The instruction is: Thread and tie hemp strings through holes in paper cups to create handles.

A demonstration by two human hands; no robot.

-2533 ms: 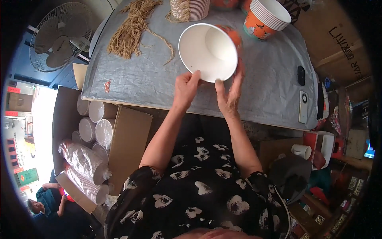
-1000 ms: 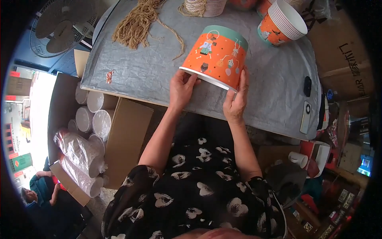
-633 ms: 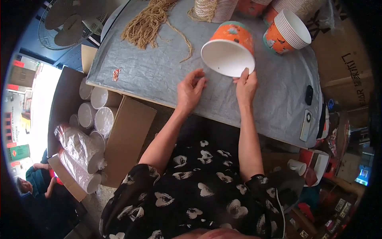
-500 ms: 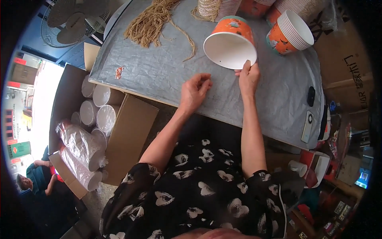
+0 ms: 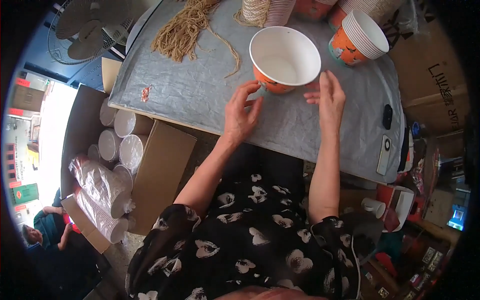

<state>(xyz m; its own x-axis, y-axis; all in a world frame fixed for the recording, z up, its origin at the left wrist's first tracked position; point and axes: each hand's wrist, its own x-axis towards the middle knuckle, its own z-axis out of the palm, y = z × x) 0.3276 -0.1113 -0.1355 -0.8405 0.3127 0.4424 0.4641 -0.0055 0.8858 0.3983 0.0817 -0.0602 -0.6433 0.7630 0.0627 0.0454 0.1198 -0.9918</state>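
Note:
A large paper bucket, white inside with an orange printed outside, stands upright on the grey-covered table in front of me. My left hand is at its near left side, fingers apart and curved, the fingertips close against the wall; whether they touch I cannot tell. On the other side my right hand is open beside the rim, fingers spread and holding nothing. A bundle of tan twisted cords lies at the far left of the table, one strand trailing toward the bucket.
Nested orange buckets stand at the far right, near a stack wound with cord. A black object and a phone lie by the right edge. Left of the table, a cardboard box holds wrapped white cups. A person sits beyond.
The bucket, tilted in my right hand before, now stands upright with its opening facing up. My right hand has let go and moved slightly right; my left fingers have spread beside the bucket.

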